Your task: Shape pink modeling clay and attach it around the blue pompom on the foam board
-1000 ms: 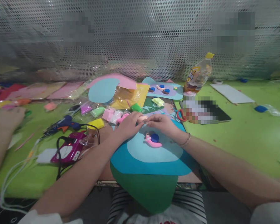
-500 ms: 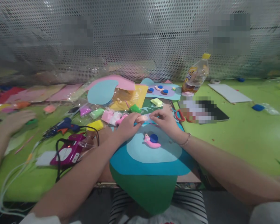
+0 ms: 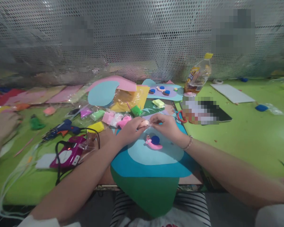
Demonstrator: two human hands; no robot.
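Observation:
Between my two hands is a small packet of pale peach modelling clay (image 3: 144,123) in a clear wrapper. My left hand (image 3: 132,128) is closed around the clay end. The fingers of my right hand (image 3: 167,126) pinch the wrapper at its right end. Just below them, a clay snail (image 3: 153,142) with a pink body and a blue shell lies on a light blue paper shape (image 3: 156,157). That shape rests on darker blue paper (image 3: 151,171), with green paper (image 3: 146,195) hanging over the table edge beneath it.
Left of my arm lie a glue gun (image 3: 63,128), a purple device (image 3: 69,154) with cables and several clay packets. Another person's hand (image 3: 6,126) is at the far left, near a green piece (image 3: 36,123). Behind are a bottle (image 3: 198,77), red scissors (image 3: 181,116) and a tablet (image 3: 223,116).
My hands have come closer together, and the packet between them looks more bunched up. The other person's hand has drawn left, away from the green piece.

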